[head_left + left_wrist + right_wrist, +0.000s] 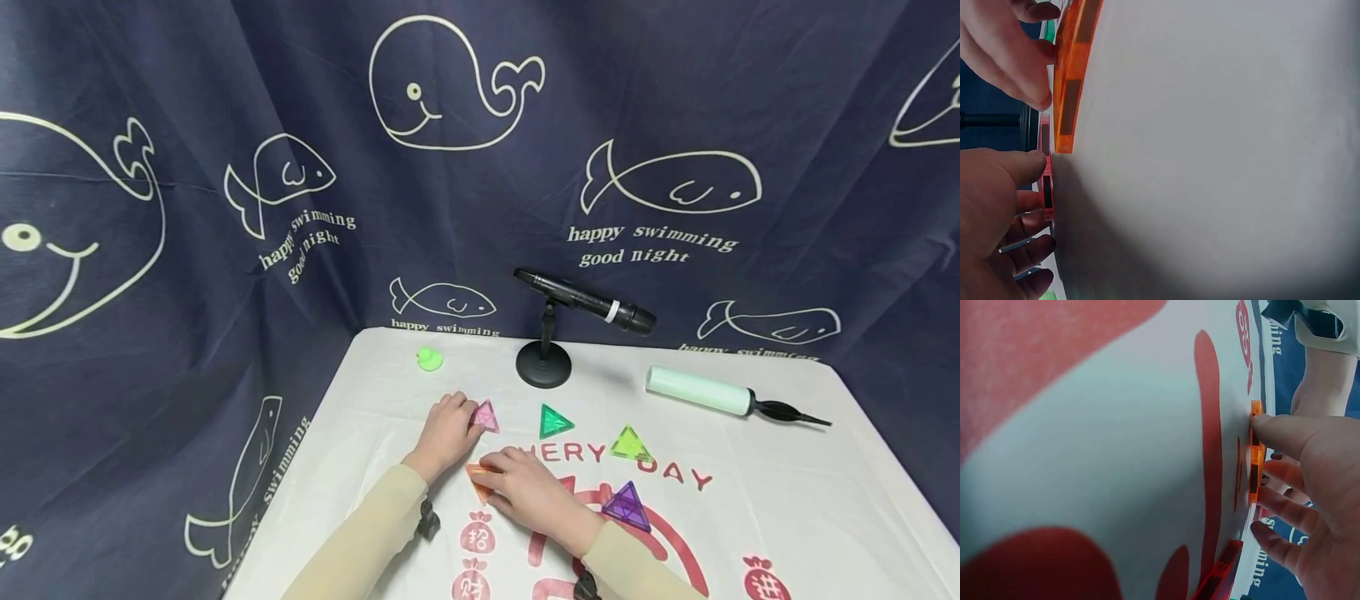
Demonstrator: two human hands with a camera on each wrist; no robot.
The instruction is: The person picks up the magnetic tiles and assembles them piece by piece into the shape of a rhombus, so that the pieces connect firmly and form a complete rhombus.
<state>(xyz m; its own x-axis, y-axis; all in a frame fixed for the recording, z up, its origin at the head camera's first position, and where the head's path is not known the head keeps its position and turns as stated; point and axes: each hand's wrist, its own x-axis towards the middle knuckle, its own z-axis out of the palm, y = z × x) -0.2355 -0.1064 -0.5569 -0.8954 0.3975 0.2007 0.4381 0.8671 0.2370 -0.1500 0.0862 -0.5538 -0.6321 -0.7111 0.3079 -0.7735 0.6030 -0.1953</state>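
Observation:
My left hand (pixel 447 433) holds a pink triangular magnetic tile (pixel 487 416) at its left side; in the left wrist view the thumb lies on the tile's edge. Nearer to me, my right hand (pixel 527 490) pinches an orange triangular magnetic tile (pixel 478 477), partly covered by the fingers. Dark strips show along the orange tile's edge in the right wrist view, with the thumb against it. A red tile (pixel 567 483) is partly hidden beside the right hand. Green (pixel 555 422), yellow-green (pixel 630 444) and purple (pixel 628 507) triangular tiles lie to the right.
A black microphone (pixel 585 300) on a round-based stand (pixel 543 365) stands at the back. Left of it sits a small green duck (pixel 429 359). A pale green hand pump (pixel 699 392) lies at the back right. Dark blue printed curtains surround the white-covered table (pixel 810 467).

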